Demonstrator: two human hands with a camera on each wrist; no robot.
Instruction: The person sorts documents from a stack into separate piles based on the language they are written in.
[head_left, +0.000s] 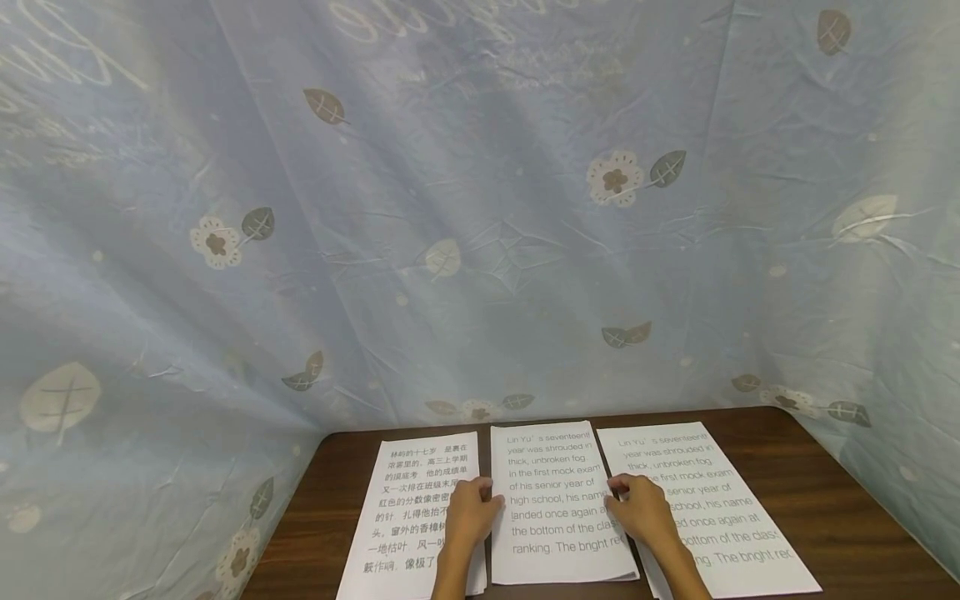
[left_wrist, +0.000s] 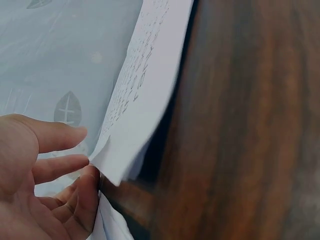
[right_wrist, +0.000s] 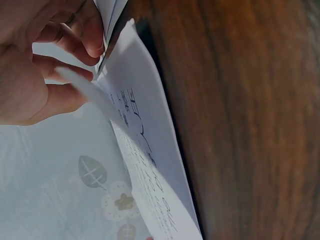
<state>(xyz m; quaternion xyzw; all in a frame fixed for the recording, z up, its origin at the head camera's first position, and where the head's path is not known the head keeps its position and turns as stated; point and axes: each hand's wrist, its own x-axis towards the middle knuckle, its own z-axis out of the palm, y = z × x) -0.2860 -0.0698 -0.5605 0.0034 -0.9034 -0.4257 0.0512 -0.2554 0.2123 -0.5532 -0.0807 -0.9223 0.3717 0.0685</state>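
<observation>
Both hands are at the sides of a middle stack of paper with English print (head_left: 558, 500). My left hand (head_left: 471, 515) is at its left edge; in the left wrist view that hand (left_wrist: 52, 170) has thumb and index finger apart, the index fingertip touching a corner of the paper (left_wrist: 145, 100). My right hand (head_left: 647, 512) is at the right edge, over part of the right stack (head_left: 750, 533). In the right wrist view, the right hand (right_wrist: 55, 65) has its thumb and index fingertips against a raised sheet edge (right_wrist: 92, 92), with the printed page (right_wrist: 145, 100) beneath.
A stack with Chinese print (head_left: 412, 508) lies to the left, partly under my left hand. All the paper lies on a dark brown wooden table (head_left: 847, 500). Blue-grey cloth with leaves and flowers (head_left: 510, 292) hangs behind and on both sides.
</observation>
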